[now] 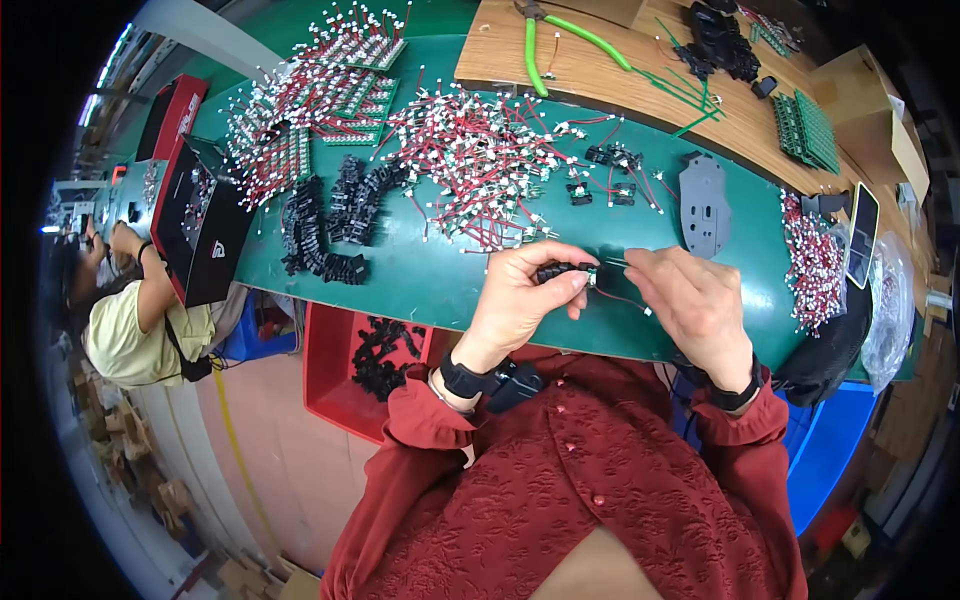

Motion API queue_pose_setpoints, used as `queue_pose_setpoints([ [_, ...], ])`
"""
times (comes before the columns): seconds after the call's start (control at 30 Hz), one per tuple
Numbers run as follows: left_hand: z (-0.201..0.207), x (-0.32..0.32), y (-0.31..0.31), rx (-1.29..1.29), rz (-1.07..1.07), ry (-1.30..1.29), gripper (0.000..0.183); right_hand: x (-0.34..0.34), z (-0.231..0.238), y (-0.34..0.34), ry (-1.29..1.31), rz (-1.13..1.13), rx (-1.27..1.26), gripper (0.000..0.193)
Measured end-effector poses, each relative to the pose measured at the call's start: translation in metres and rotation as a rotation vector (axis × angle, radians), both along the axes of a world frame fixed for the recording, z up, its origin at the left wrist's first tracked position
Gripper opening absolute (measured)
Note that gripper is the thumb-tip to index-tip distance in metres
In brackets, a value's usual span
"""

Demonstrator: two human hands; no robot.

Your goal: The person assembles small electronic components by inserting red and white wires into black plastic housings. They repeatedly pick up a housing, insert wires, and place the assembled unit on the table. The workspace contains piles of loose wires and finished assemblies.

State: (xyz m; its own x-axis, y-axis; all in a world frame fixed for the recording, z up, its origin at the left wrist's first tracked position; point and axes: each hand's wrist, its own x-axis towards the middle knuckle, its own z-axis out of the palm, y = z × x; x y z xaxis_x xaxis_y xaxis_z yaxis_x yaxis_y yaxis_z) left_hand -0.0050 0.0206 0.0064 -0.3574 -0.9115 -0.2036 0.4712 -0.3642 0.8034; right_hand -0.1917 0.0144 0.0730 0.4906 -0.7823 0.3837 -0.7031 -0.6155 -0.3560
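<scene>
White logo (pixel 218 250) — on the black box (pixel 228 225)

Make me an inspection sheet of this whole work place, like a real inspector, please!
Surface: green tabletop, next to a wooden tabletop.
Work things: black piece, thin metal tool (perhaps tweezers).
Clutter: heap of red-wired parts, rows of black parts, gray shell, green-handled cutters.
Hands: left hand holds the black piece; right hand pinches the metal tool.
Cables: thin dark red lead by the hands, ending in a white plug; many short red wires in the heap.
Surroundings: red bin holding dark pieces, blue bin, person in yellow at left.
</scene>
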Motion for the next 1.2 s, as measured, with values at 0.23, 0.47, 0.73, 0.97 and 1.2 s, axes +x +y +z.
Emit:
queue_pose_setpoints([
  [0.23, 0.001, 0.0, 0.001, -0.049, -0.015, -0.065, 0.013, -0.001, -0.002, -0.004, 0.078, 0.108, -0.032, 0.019],
  [0.47, 0.002, 0.002, -0.001, -0.07, -0.086, -0.124, 0.013, -0.002, 0.0, -0.006, 0.052, 0.182, -0.056, 0.019],
  [0.73, 0.004, 0.005, -0.002, -0.045, -0.12, -0.128, 0.013, 0.0, -0.005, -0.002, 0.083, 0.164, -0.105, 0.023],
  [0.97, 0.005, 0.006, -0.002, -0.136, -0.094, -0.221, 0.011, 0.005, -0.005, 0.006, 0.141, 0.103, -0.082, 0.021],
  [1.2, 0.004, 0.001, 0.001, -0.325, 0.008, -0.313, 0.008, 0.005, -0.014, 0.011, -0.208, 0.016, 0.257, 0.008],
])
